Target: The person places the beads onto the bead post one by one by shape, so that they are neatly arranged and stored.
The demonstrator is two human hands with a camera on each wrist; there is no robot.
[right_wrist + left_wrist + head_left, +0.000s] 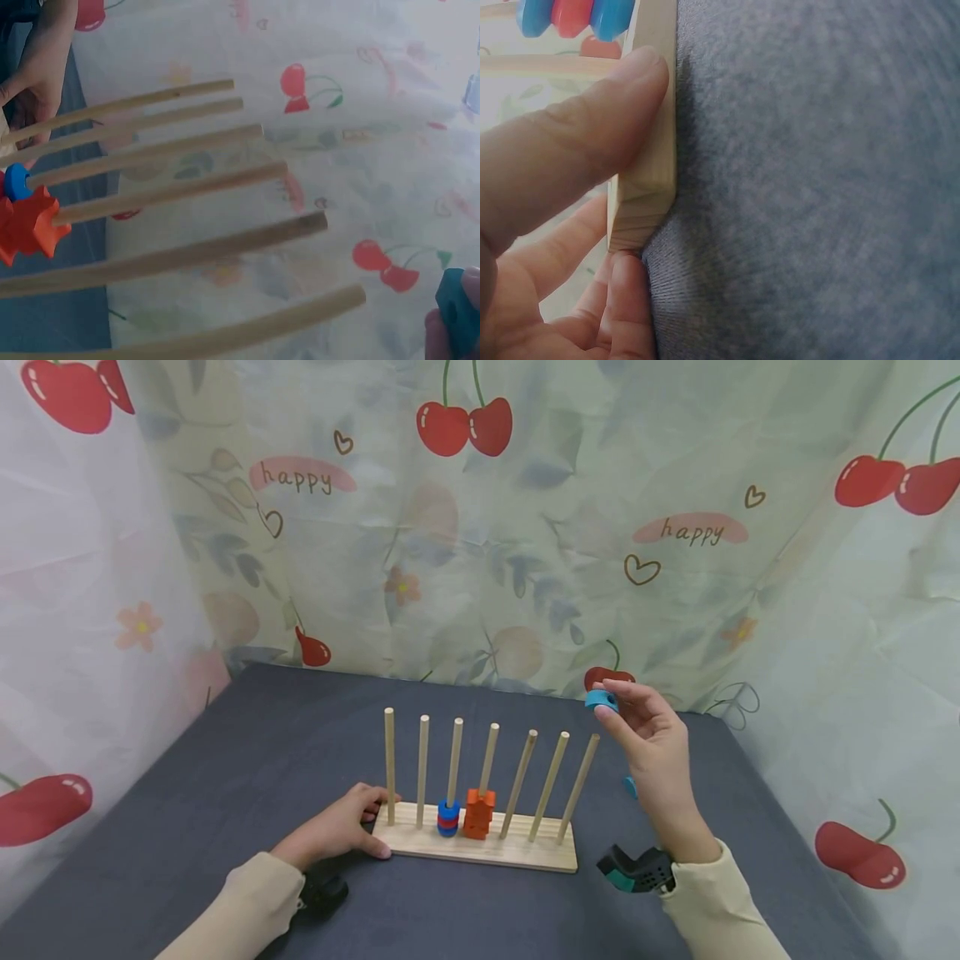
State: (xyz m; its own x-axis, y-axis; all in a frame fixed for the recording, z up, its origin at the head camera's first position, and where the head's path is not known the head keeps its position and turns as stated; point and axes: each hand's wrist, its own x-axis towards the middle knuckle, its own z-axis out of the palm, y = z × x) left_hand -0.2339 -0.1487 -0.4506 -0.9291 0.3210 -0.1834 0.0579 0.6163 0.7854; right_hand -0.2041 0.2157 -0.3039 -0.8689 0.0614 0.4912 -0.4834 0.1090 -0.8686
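A wooden peg board (525, 853) with a row of several upright pegs stands on the table. My left hand (341, 827) grips its left end, the thumb on the front edge and the fingers around the end and back. Blue and red beads (447, 819) are stacked on the third peg from the left. Orange star-shaped pieces (479, 815) sit on the peg beside it. Raised above the board's right end, my right hand (654, 743) pinches a light-blue block with a hole (601, 699) between thumb and fingers. In the right wrist view this block (454, 311) is partly cut off.
Another light-blue piece (631, 787) lies on the table, partly hidden behind the right wrist. A dark cloth (315, 735) covers the table. Curtains printed with cherries (525, 568) hang at the back and both sides. Each wrist carries a black device (636, 869).
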